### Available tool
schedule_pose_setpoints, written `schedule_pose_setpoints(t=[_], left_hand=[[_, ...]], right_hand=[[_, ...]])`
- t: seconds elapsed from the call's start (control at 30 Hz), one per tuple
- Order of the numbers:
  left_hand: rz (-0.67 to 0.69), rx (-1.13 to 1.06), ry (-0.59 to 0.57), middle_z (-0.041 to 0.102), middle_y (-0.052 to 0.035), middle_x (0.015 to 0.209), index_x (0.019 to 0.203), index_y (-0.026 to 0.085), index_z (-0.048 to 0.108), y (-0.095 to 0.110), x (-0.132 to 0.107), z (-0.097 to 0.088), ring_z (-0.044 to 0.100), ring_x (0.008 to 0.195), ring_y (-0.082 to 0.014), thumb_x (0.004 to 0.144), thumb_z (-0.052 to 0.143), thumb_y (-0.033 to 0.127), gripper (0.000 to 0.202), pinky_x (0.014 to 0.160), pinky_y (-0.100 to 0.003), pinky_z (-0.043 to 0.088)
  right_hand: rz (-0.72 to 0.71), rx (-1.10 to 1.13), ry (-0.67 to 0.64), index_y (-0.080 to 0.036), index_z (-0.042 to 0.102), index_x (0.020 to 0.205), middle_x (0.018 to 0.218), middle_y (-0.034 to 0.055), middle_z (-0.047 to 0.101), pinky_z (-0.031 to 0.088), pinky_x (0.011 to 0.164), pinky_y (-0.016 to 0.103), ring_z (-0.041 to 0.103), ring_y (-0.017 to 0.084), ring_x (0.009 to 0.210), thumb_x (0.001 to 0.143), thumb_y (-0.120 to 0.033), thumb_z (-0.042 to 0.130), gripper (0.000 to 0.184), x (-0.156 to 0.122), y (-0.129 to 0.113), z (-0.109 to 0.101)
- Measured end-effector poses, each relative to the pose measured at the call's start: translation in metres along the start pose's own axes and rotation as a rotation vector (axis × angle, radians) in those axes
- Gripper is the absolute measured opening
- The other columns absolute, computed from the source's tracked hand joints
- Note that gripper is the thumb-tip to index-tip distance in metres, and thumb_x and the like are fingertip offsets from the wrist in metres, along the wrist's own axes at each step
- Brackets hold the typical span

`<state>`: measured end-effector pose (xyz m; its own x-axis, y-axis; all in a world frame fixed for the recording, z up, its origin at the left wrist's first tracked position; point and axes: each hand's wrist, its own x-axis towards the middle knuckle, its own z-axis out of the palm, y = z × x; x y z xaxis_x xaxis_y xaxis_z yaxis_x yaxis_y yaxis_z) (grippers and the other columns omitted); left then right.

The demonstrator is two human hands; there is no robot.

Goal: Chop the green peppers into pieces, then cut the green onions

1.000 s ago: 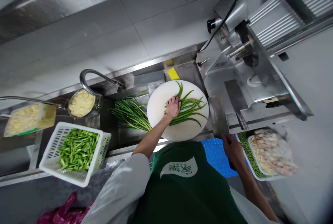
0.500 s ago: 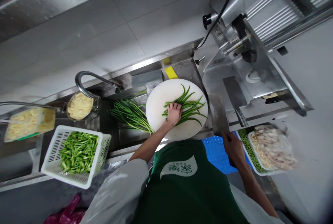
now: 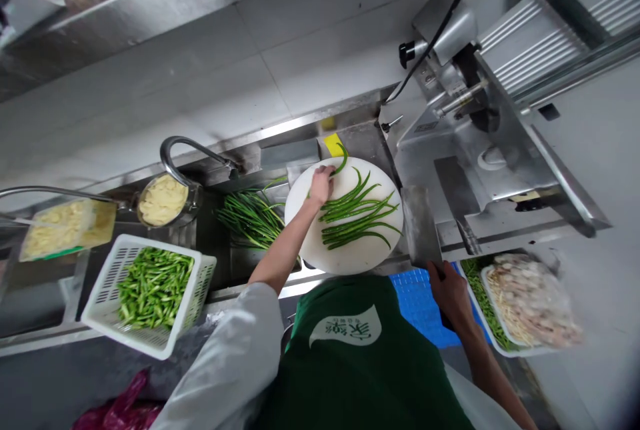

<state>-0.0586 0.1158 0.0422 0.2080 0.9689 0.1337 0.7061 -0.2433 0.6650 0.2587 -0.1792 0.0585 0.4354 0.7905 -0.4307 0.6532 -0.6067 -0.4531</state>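
Note:
On a round white cutting board (image 3: 307,237) lies a row of long, thin green peppers (image 3: 353,217), side by side, their curved tips toward the right. My left hand (image 3: 321,185) is at the board's upper left part, closed on one more pepper (image 3: 342,159) whose curved end sticks out past the board's far edge. Low at the board's right side, my right hand (image 3: 449,287) grips the handle of a cleaver (image 3: 421,227). Its broad blade points away from me, beside the board.
Left of the board lie long green stalks (image 3: 253,220) in the sink. A white basket (image 3: 95,297) holds cut green pieces. A faucet (image 3: 173,143) arches over a pot of pale slices (image 3: 163,200). At right stand a metal slicer (image 3: 465,123) and a tub with bagged food (image 3: 535,297).
My left hand has moved from on top of the pepper bunch to the upper left, with one pepper in it. The other peppers now lie spread in a row. My right hand keeps the cleaver.

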Motion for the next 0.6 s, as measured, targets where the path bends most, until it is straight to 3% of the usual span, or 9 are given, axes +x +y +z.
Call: schedule_pose_setpoints(t=[0.07,0.17,0.27,0.33,0.4,0.5,0.6], left_hand=[[-0.055,0.010,-0.118,0.072,-0.0125,0.106,0.102,0.015,0.075,-0.008,0.004,0.022,0.064,0.102,-0.0284,0.079,0.053,0.009,0.032,0.100,-0.042,0.050],[-0.085,0.014,-0.163,0.074,-0.0117,0.108,0.102,0.015,0.077,-0.014,-0.003,0.044,0.066,0.101,-0.0271,0.080,0.052,0.008,0.034,0.101,-0.043,0.051],[0.012,-0.007,-0.333,0.076,-0.0089,0.108,0.104,0.019,0.079,-0.012,-0.016,0.045,0.069,0.100,-0.0240,0.088,0.051,0.013,0.033,0.102,-0.040,0.052],[0.078,0.030,-0.438,0.074,-0.0089,0.119,0.119,0.024,0.076,-0.007,-0.031,0.040,0.067,0.112,-0.0269,0.093,0.056,0.028,0.033,0.109,-0.045,0.046],[0.108,0.140,-0.481,0.060,-0.0113,0.144,0.142,0.028,0.061,0.001,-0.055,0.036,0.053,0.135,-0.0372,0.087,0.068,0.048,0.058,0.117,-0.060,0.033],[0.133,0.344,-0.508,0.021,-0.0161,0.168,0.159,0.029,0.037,0.011,-0.098,0.040,0.017,0.151,-0.0541,0.064,0.083,0.067,0.112,0.115,-0.078,0.012],[0.165,0.453,-0.495,0.006,-0.0172,0.171,0.161,0.027,0.032,0.015,-0.124,0.046,0.003,0.153,-0.0533,0.065,0.081,0.071,0.116,0.116,-0.077,0.006]], right_hand=[[-0.007,0.006,-0.004,-0.022,0.060,0.087,0.074,0.0087,0.066,0.030,0.061,0.031,0.059,0.024,0.069,0.093,-0.050,0.045,0.033,-0.002,0.000,0.000],[-0.003,0.029,0.011,-0.024,0.058,0.083,0.073,0.0081,0.065,0.031,0.061,0.031,0.059,0.025,0.070,0.092,-0.052,0.046,0.032,-0.005,0.001,-0.001],[0.035,0.062,0.023,-0.025,0.056,0.080,0.070,0.0075,0.063,0.032,0.061,0.031,0.059,0.025,0.069,0.091,-0.055,0.044,0.034,-0.007,0.004,-0.001],[0.058,0.075,0.021,-0.025,0.055,0.079,0.069,0.0072,0.062,0.032,0.061,0.031,0.058,0.025,0.069,0.091,-0.055,0.044,0.034,-0.006,0.006,-0.001],[0.067,0.079,0.019,-0.025,0.056,0.080,0.069,0.0070,0.062,0.033,0.062,0.031,0.059,0.024,0.069,0.090,-0.055,0.045,0.034,-0.004,0.007,-0.001],[0.067,0.065,0.016,-0.023,0.059,0.084,0.071,0.0076,0.064,0.033,0.063,0.031,0.059,0.024,0.069,0.091,-0.054,0.045,0.034,-0.001,0.006,0.000],[0.055,0.041,0.005,-0.022,0.061,0.086,0.075,0.0092,0.065,0.032,0.062,0.031,0.059,0.024,0.071,0.091,-0.054,0.044,0.036,0.003,0.002,0.000]])
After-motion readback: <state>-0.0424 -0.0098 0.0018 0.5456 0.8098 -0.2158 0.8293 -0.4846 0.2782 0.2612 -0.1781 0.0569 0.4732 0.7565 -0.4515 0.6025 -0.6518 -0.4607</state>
